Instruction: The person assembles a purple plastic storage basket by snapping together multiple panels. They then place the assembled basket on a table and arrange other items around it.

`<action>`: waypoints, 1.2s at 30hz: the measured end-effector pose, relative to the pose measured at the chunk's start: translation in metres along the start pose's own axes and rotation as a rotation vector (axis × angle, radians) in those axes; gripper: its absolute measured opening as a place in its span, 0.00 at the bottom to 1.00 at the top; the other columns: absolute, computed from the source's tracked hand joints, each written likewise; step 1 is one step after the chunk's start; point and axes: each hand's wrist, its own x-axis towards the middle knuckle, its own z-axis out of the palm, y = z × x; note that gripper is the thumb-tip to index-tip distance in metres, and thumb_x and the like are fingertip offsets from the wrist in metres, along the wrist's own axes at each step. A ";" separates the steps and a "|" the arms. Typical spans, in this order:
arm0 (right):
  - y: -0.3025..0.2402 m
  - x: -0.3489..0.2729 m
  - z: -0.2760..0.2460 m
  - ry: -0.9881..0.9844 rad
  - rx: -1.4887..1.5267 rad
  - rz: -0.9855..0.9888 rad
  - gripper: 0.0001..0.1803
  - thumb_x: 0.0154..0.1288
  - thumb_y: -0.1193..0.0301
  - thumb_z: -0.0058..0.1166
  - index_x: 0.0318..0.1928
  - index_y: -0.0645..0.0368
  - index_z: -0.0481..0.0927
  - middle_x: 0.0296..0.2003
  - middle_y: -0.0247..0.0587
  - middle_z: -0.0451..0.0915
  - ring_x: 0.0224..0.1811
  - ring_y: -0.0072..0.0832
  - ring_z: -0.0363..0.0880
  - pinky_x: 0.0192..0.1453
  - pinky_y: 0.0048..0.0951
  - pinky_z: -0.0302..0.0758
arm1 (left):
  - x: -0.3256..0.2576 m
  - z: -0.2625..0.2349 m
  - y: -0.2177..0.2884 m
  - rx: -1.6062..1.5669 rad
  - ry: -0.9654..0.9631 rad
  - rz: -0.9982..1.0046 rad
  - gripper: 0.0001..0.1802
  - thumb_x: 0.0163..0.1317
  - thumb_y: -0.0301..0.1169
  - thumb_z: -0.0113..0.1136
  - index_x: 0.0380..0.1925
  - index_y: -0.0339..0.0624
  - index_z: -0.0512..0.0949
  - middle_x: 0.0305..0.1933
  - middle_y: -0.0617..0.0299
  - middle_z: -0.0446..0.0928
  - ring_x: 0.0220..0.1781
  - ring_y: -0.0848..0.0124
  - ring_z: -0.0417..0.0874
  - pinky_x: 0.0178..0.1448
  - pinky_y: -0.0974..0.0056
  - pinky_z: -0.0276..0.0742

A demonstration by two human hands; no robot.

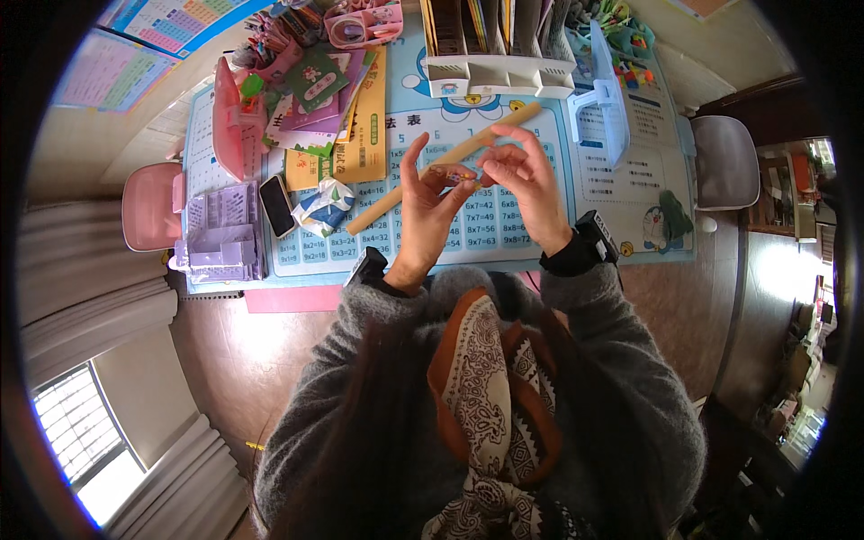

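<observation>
Above the desk mat, my left hand (427,205) and my right hand (529,175) meet at their fingertips. Between them is a small clear, shiny thing (456,177) with coloured flecks; its kind is too small to tell. My left thumb and a bent finger pinch it, while the left index finger points up. The right thumb and fingers close on its other side, partly hiding it. Beneath both hands a long tan stick (382,209) lies aslant across the light-blue desk mat (367,251), which carries a printed times table.
Left of my hands lie a blue-and-white crumpled packet (328,206), a phone (277,206) and purple plastic baskets (219,236). Booklets (366,135) are piled behind. A white file rack (499,78) stands at the back, a blue stand (610,103) at the right, a pink one (229,121) at the left.
</observation>
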 end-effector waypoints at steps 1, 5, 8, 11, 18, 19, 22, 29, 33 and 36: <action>-0.001 0.000 0.002 0.029 -0.002 -0.055 0.22 0.62 0.76 0.51 0.56 0.59 0.62 0.38 0.40 0.76 0.39 0.23 0.76 0.42 0.23 0.75 | -0.002 0.001 0.001 0.013 0.002 -0.019 0.32 0.60 0.20 0.54 0.62 0.45 0.53 0.39 0.57 0.75 0.44 0.68 0.78 0.51 0.63 0.75; -0.004 0.003 0.007 0.071 -0.083 -0.130 0.19 0.61 0.78 0.52 0.52 0.60 0.65 0.35 0.40 0.77 0.32 0.21 0.75 0.37 0.21 0.73 | -0.012 -0.008 0.006 -0.137 0.056 -0.176 0.29 0.60 0.21 0.54 0.60 0.41 0.55 0.38 0.59 0.75 0.44 0.69 0.78 0.50 0.64 0.74; -0.010 0.011 0.005 0.017 -0.099 -0.113 0.17 0.61 0.79 0.52 0.50 0.61 0.66 0.35 0.39 0.77 0.32 0.20 0.75 0.35 0.21 0.72 | -0.010 -0.020 0.009 -0.243 0.074 -0.234 0.14 0.63 0.26 0.53 0.49 0.39 0.68 0.39 0.58 0.77 0.42 0.70 0.78 0.51 0.65 0.73; -0.012 0.016 0.007 -0.018 -0.123 -0.097 0.16 0.61 0.79 0.52 0.49 0.61 0.67 0.35 0.39 0.77 0.33 0.20 0.75 0.35 0.21 0.73 | -0.012 -0.026 0.009 -0.284 0.079 -0.242 0.08 0.64 0.29 0.52 0.41 0.38 0.73 0.40 0.57 0.78 0.41 0.71 0.78 0.51 0.65 0.73; -0.018 0.016 0.011 -0.113 -0.245 -0.089 0.15 0.61 0.79 0.52 0.48 0.62 0.67 0.35 0.37 0.76 0.36 0.18 0.74 0.37 0.20 0.73 | -0.008 -0.023 0.009 -0.325 0.069 -0.240 0.10 0.64 0.29 0.51 0.43 0.37 0.74 0.42 0.59 0.77 0.44 0.70 0.77 0.54 0.64 0.73; -0.019 0.015 0.012 -0.134 -0.270 -0.087 0.15 0.61 0.79 0.52 0.48 0.62 0.67 0.35 0.37 0.76 0.36 0.18 0.74 0.37 0.20 0.74 | -0.007 -0.022 0.011 -0.315 0.065 -0.244 0.10 0.65 0.29 0.50 0.44 0.37 0.74 0.42 0.59 0.76 0.46 0.70 0.76 0.54 0.63 0.73; -0.021 0.014 0.014 -0.233 -0.402 -0.081 0.14 0.58 0.78 0.54 0.46 0.61 0.70 0.34 0.36 0.78 0.34 0.18 0.77 0.37 0.20 0.76 | -0.001 -0.025 0.015 -0.275 -0.025 -0.301 0.12 0.64 0.28 0.52 0.45 0.36 0.74 0.45 0.58 0.77 0.45 0.71 0.77 0.54 0.64 0.73; -0.023 0.017 0.015 -0.167 -0.898 -0.513 0.11 0.52 0.77 0.59 0.37 0.59 0.76 0.36 0.34 0.74 0.34 0.26 0.77 0.35 0.23 0.75 | 0.001 -0.020 0.015 -0.163 0.024 -0.365 0.10 0.60 0.28 0.57 0.39 0.35 0.79 0.36 0.64 0.78 0.38 0.76 0.76 0.46 0.70 0.73; -0.022 0.019 0.013 -0.155 -1.031 -0.637 0.10 0.49 0.76 0.61 0.34 0.58 0.77 0.34 0.34 0.72 0.35 0.31 0.75 0.36 0.27 0.74 | 0.000 -0.017 0.012 -0.043 0.019 -0.318 0.08 0.60 0.27 0.57 0.39 0.36 0.79 0.36 0.65 0.78 0.37 0.78 0.75 0.44 0.71 0.72; -0.021 0.015 0.012 -0.152 -1.060 -0.629 0.08 0.48 0.76 0.61 0.31 0.59 0.77 0.33 0.34 0.73 0.34 0.32 0.75 0.36 0.29 0.74 | 0.001 -0.018 0.009 0.208 -0.021 -0.192 0.08 0.59 0.25 0.57 0.37 0.36 0.79 0.35 0.64 0.77 0.37 0.77 0.75 0.42 0.71 0.71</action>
